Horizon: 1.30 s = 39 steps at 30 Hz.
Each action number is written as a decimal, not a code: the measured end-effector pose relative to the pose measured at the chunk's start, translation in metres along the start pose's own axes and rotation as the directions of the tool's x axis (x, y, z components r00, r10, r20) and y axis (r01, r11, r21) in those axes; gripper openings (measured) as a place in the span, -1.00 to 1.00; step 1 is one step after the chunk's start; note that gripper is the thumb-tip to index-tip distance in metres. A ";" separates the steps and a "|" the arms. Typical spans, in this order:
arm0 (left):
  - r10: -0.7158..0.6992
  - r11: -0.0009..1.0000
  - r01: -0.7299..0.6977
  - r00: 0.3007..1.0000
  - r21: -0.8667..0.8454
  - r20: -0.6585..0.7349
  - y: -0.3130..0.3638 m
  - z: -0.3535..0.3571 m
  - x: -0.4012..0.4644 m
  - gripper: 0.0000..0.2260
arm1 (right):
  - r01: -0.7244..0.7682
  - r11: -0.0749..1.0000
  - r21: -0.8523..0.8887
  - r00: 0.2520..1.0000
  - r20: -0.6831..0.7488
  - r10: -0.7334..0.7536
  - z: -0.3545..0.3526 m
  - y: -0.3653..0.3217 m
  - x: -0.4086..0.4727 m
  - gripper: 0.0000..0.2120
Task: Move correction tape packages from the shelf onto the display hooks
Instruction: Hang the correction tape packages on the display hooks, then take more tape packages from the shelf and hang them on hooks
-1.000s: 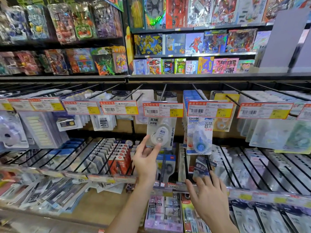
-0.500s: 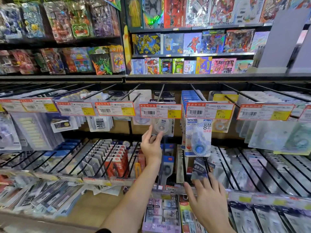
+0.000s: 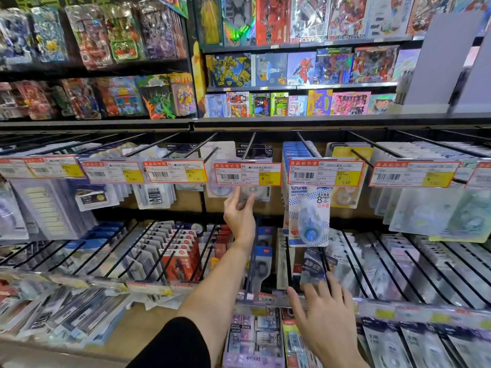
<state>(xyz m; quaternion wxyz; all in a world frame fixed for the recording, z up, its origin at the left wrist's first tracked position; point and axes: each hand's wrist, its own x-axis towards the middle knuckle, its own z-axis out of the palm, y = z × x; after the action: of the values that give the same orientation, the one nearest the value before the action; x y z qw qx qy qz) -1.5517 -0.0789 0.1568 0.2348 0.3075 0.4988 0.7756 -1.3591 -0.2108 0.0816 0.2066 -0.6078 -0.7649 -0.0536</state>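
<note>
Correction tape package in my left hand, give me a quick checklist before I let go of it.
1. Left hand holds the correction tape package: ok, fingers pinch its lower edge.
2. Package is up at the hook behind the 5.80 price tag: ok.
3. Package hole threaded on the hook: cannot tell, the tag hides it.
4. Package hangs straight: cannot tell, mostly hidden.
5. Right hand ready for the next package: ok, open, fingers spread at the lower rack.
</note>
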 end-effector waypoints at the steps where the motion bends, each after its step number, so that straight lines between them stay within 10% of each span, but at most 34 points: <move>1: 0.002 1.000 -0.002 1.000 0.007 -0.007 0.000 0.002 0.002 -0.50 | 0.001 1.000 -0.002 1.000 -0.003 -0.001 0.000 0.000 0.000 -0.21; 8: 0.022 0.997 -0.019 0.999 0.073 -0.040 0.000 0.019 0.014 -0.80 | -0.007 1.000 0.002 1.000 0.011 0.007 0.003 0.001 0.000 -0.23; 21: -0.040 0.953 -0.008 0.987 0.303 0.153 0.000 -0.006 -0.001 -0.51 | -0.040 0.999 0.006 0.993 0.114 0.039 -0.002 0.000 0.003 -0.25; 26: -0.130 0.532 -0.291 0.900 0.795 0.416 0.014 -0.040 -0.009 -0.50 | -0.011 0.999 -0.039 0.988 0.151 0.017 -0.021 -0.005 0.003 0.03; 30: -0.258 0.124 -0.590 0.757 0.798 0.600 0.051 -0.071 -0.035 -0.62 | 0.014 0.999 -0.031 0.982 0.189 -0.008 -0.034 -0.005 0.005 0.17; 39: -0.341 -0.102 -0.880 0.468 0.463 0.815 0.099 -0.093 -0.142 -0.72 | -0.002 0.996 -0.093 0.970 0.243 0.025 -0.066 0.005 -0.044 -0.43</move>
<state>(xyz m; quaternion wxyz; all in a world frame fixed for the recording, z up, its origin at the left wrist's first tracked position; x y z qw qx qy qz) -1.5240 -0.2716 0.1842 -0.0818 0.7931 0.6030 -0.0270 -1.3298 -0.2710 0.1238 0.0831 -0.6238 -0.7771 -0.0121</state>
